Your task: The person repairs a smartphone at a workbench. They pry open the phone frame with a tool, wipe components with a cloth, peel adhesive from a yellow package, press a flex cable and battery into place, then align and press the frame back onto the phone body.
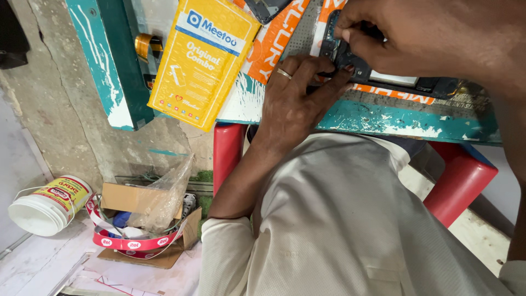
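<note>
Yellow pkg (203, 60) on table, maybe sealed
</note>
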`<state>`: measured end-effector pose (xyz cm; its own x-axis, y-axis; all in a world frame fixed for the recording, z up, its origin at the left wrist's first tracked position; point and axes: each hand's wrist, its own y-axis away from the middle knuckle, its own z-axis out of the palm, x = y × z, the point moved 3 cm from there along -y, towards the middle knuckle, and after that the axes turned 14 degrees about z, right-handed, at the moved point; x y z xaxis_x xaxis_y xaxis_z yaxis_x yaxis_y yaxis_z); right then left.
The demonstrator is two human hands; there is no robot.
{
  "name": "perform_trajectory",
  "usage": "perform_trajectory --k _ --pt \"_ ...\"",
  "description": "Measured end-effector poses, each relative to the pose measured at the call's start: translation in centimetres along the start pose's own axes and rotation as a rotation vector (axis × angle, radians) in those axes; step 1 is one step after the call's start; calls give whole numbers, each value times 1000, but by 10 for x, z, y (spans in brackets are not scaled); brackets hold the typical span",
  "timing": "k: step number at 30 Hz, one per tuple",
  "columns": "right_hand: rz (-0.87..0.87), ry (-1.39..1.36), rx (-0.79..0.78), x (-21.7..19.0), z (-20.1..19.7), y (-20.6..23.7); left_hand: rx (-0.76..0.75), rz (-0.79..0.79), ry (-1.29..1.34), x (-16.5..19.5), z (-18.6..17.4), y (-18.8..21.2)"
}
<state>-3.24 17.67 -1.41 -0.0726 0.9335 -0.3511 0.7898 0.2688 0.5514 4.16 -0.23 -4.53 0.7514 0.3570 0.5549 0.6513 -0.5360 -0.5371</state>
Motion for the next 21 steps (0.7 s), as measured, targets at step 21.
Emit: perform_trajectory --k 21 --pt "68 -43 -146 6 9 -13 -3 -6 -10 1 1 0"
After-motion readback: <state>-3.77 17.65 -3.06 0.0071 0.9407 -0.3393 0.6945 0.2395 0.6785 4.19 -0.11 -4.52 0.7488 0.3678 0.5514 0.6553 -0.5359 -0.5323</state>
